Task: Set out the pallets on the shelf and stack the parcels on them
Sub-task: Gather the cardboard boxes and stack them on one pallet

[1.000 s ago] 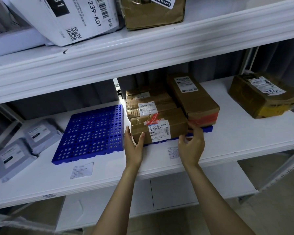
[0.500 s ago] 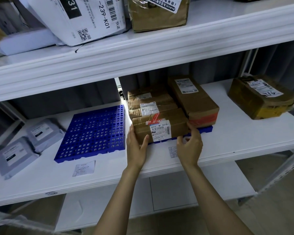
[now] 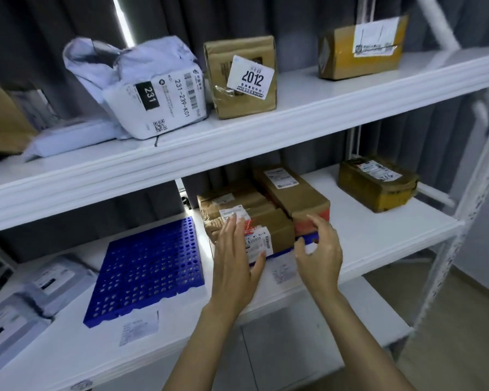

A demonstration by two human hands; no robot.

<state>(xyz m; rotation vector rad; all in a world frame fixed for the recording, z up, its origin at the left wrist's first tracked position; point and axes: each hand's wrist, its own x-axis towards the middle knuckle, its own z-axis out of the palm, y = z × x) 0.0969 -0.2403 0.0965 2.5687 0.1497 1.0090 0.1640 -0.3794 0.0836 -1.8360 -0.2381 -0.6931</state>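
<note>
We see a blue pallet [image 3: 147, 273] patterned with a grid of round holes at lower left, brown parcels [image 3: 277, 230] with white labels at centre, one carrying a red band [image 3: 300, 228], a white shelf [image 3: 237, 145], a white mailer [image 3: 175, 108] with a black block at upper left, and pale grey bags [image 3: 57, 280] at the left edge.

Single head view — forward and down, close to the shelf [image 3: 266, 142].

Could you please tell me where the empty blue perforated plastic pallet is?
The blue perforated plastic pallet lies flat on the white middle shelf, left of centre in the head view, between grey mailer bags and the stacked brown cardboard parcels.
</note>
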